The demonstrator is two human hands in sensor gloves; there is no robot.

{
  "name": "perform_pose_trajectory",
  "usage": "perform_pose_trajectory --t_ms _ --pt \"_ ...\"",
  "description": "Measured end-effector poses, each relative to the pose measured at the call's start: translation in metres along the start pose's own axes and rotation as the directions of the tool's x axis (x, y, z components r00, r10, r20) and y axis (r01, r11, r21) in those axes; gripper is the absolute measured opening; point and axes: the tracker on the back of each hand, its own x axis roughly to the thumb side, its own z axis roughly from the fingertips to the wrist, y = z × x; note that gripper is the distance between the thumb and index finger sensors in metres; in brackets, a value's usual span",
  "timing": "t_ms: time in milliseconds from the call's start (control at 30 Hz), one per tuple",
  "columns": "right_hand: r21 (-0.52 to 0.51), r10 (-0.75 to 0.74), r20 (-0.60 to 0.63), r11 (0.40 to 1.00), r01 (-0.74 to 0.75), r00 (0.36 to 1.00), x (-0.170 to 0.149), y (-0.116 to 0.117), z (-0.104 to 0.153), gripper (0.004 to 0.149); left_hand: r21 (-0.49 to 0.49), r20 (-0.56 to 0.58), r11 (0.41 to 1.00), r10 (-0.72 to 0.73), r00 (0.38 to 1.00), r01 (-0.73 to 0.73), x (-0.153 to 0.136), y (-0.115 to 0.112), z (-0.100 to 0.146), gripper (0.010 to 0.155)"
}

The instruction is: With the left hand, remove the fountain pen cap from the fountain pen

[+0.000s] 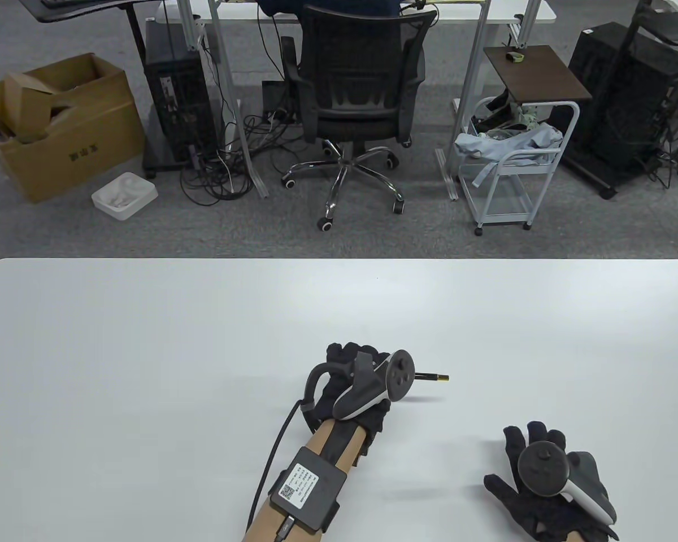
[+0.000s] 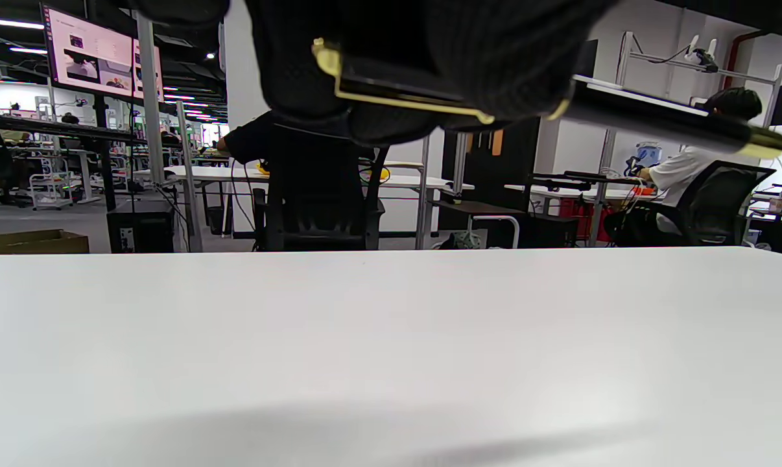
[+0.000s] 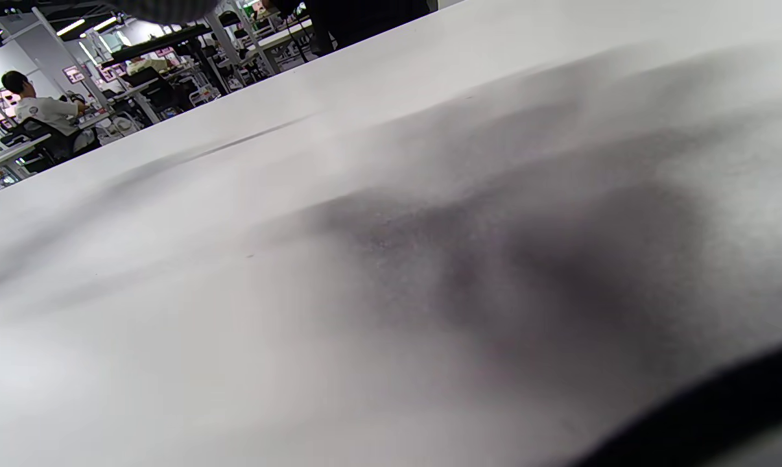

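Wide white rectangular table (image 1: pixel 147 350) under both hands. Right hand (image 1: pixel 548 488) in black glove flat on tabletop, fingers spread, holding nothing. Left hand (image 1: pixel 353 384) raised above table, fingers wrapped around slim black fountain pen with gold trim (image 2: pixel 663 120). Gold-clipped cap (image 2: pixel 391 87) on pen, inside grip.

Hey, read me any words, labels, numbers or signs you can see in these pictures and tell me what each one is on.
None can be read.
White label with a QR code on the black box strapped to the left forearm: print too small.
Dark characters on the cardboard box on the floor: too blurred.
Wall screens in the left wrist view: too small.
Fountain pen held by the left hand: no lettering visible.
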Motion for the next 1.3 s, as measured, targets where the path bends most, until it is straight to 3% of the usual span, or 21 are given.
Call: perform_pose_trajectory --t_ms 367,867,1033,1167,1300 --pt "-0.011 0.008 -0.008 1.000 -0.008 1.000 0.000 -0.002 0.002 0.084 0.020 0.017 0.999 0.044 0.999 -0.044 -0.007 0.001 0.042 0.042" --pt "-0.001 0.036 -0.001 0.999 -0.036 0.999 0.004 -0.001 -0.001 0.084 -0.010 -0.010 0.983 0.186 0.983 -0.186 -0.022 -0.017 0.090 0.042" --pt "0.011 0.050 -0.012 0.999 -0.049 0.999 0.005 0.001 -0.002 0.084 0.002 -0.007 0.991 0.135 0.991 -0.135 -0.020 -0.036 0.101 0.042" --pt "0.007 0.063 -0.010 0.998 -0.063 0.998 0.007 0.002 -0.001 0.083 -0.066 0.007 0.993 0.103 0.995 -0.102 -0.019 -0.057 0.105 0.042" --pt "-0.002 0.085 -0.006 0.996 -0.085 0.996 0.011 0.001 -0.002 0.082 -0.078 0.026 0.995 0.068 0.997 -0.066 -0.015 -0.065 0.104 0.042"
